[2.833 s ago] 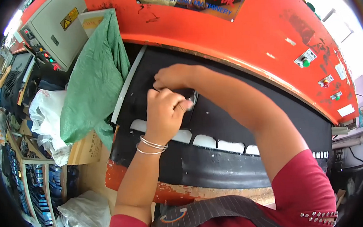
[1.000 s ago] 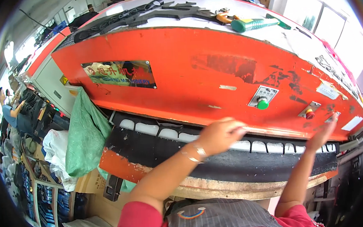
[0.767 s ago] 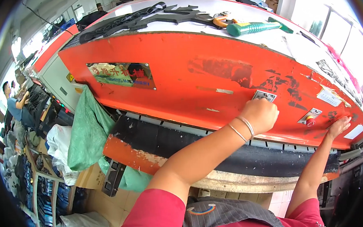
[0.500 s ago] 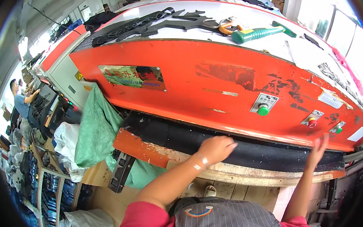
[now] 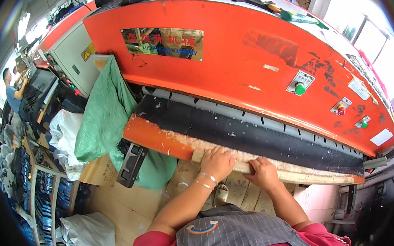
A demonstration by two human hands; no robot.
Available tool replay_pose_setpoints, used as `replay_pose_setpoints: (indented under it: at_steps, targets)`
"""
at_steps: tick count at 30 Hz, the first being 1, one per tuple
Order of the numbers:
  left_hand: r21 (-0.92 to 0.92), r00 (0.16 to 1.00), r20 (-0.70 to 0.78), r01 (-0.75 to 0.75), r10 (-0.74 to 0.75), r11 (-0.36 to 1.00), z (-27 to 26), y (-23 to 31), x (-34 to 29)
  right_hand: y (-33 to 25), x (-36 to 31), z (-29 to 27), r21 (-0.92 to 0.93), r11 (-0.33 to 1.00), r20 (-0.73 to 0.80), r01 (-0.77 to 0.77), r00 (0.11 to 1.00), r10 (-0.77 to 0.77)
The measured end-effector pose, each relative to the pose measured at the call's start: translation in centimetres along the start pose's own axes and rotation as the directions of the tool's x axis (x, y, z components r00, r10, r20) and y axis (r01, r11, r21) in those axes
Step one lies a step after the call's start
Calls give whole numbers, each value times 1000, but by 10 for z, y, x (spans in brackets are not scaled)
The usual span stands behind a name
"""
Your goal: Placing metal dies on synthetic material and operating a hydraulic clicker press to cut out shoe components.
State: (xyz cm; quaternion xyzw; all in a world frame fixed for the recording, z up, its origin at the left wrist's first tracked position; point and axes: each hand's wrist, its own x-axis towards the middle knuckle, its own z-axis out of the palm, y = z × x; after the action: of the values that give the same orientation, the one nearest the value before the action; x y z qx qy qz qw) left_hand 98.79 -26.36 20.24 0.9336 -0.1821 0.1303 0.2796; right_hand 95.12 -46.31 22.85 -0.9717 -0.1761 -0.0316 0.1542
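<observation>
My left hand (image 5: 217,163) lies over the front edge of a long pale wooden board (image 5: 295,173), its fingers curled onto the top. Close beside it, to the right, my right hand (image 5: 263,173) grips the same board, thumb toward the near side. Beyond the board stretches a black bed pad (image 5: 224,128), worn and specked with white bits. A large orange press (image 5: 229,58) rises behind the pad. Between pad and press shows a pale strip (image 5: 232,109) with dark slots. No loose thing shows in either hand; the undersides of my fingers are hidden.
Green buttons (image 5: 299,88) and a red button (image 5: 341,110) sit on the press front. A green-handled hammer (image 5: 296,17) lies on top. At left hang green sheeting (image 5: 102,115) and stand racks of blue parts (image 5: 44,204). Another person (image 5: 13,91) works farther left.
Both hands have come down onto the wooden board; the right one moved left, away from the button side. The pale slotted strip behind the pad now shows. My view has tilted down.
</observation>
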Motion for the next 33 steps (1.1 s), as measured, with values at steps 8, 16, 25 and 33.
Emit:
replay_pose_setpoints:
  at_steps: [8,16,25,33]
  targets:
    - [-307,974,183,183,-131,934,-8,-71,11,22,83,-6,395,911,392,116,876,-281]
    - [-77,988,-125,82,-91,994,-22,-157,56,-45,306,61,-180,714,259,677,733,-630]
    - [-250,988,27,154,-152,956,-12,-189,72,-71,383,92,-22,720,717,693,513,-472]
    - [-329,985,-91,110,-148,938,-54,-184,124,-80,393,89,38,977,757,208,632,-164]
